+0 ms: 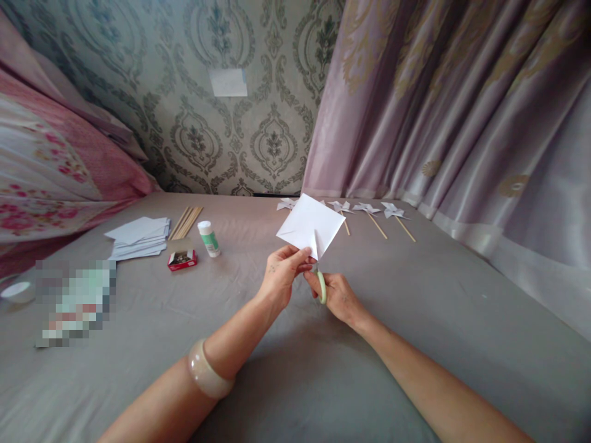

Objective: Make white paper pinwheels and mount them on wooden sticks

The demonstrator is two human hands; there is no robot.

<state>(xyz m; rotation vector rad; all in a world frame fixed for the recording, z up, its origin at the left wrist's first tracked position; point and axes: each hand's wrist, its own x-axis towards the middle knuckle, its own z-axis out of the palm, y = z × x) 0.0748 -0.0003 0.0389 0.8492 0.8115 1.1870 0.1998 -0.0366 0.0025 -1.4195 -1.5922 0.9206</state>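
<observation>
A square sheet of white paper (pixel 302 223) is held up, one corner pointing down, in front of me. My left hand (pixel 282 271) pinches it near that lower corner, thumb on top. My right hand (pixel 339 298) is closed around the pale green handle of a pair of scissors (pixel 322 288). A blade lies over the paper, running up from its lower corner toward the middle. One slit shows near the sheet's left corner. Behind the paper, a row of white paper pinwheels (pixel 367 210) on wooden sticks lies on the grey cloth, partly hidden by the sheet.
At the left lie a stack of white paper (pixel 141 239), several wooden sticks (pixel 185 223), a glue stick (pixel 209 239) standing upright and a small red box (pixel 182 259). A blurred packet (pixel 78 304) and a white cup (pixel 18 291) sit farther left. A curtain (pixel 443 111) hangs at the right.
</observation>
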